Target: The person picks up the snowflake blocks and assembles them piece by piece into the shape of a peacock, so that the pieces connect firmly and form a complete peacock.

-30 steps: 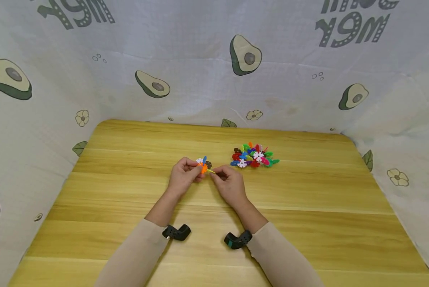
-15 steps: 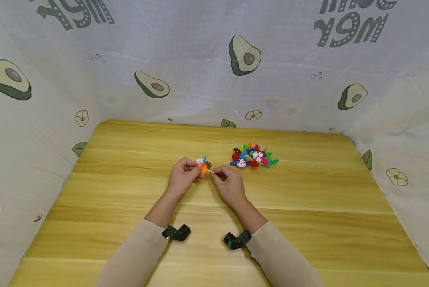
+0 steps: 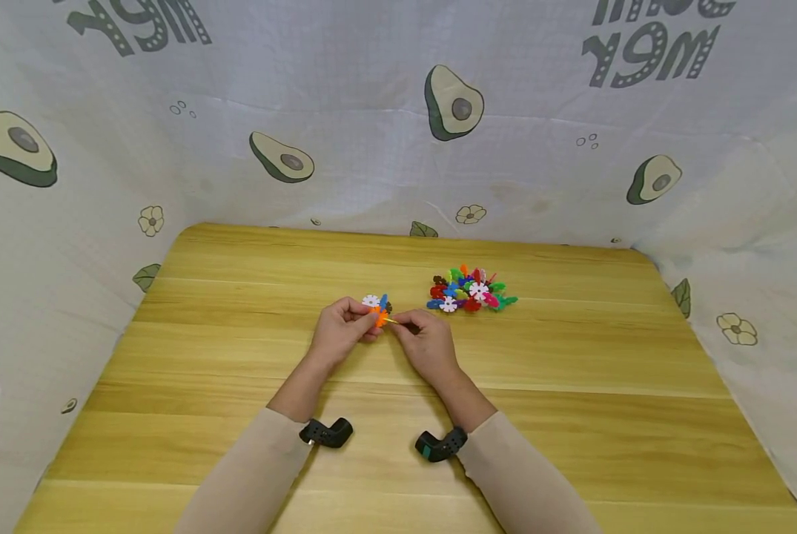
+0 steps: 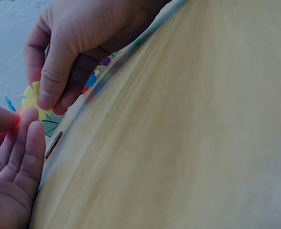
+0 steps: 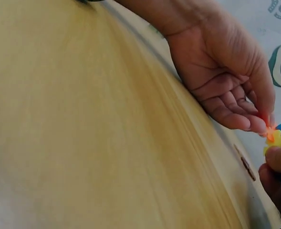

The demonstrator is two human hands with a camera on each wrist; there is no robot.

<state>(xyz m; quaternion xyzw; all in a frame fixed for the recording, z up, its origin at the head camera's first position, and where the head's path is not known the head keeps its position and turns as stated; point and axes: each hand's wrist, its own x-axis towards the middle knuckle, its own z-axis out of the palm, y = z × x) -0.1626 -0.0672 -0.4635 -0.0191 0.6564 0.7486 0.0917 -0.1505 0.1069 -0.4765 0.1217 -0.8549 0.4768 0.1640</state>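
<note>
At the middle of the table, in the head view, my left hand (image 3: pixel 341 326) pinches an orange snowflake disc (image 3: pixel 380 317) between thumb and fingers. A blue snowflake disc (image 3: pixel 383 302) stands up from the orange one. Facing it, my right hand (image 3: pixel 428 345) pinches a yellow snowflake disc (image 4: pixel 31 98) by its edge. The yellow disc meets the orange one edge to edge, seen nearly side-on in the head view. Just beyond the fingers show a white snowflake disc (image 3: pixel 371 300) and a brown snowflake disc (image 4: pixel 53 145), which lies on the table in the left wrist view.
A heap of several multicoloured snowflake discs (image 3: pixel 471 291) lies behind and right of my right hand. The wooden table (image 3: pixel 571 356) ends at a white patterned cloth (image 3: pixel 371 148) at the back and sides. Black wrist bands (image 3: pixel 328 432) sit at both cuffs.
The orange disc has turned a little, and the blue disc has shifted slightly right and down. More of the white disc shows now. Both hands stay nearly in place.
</note>
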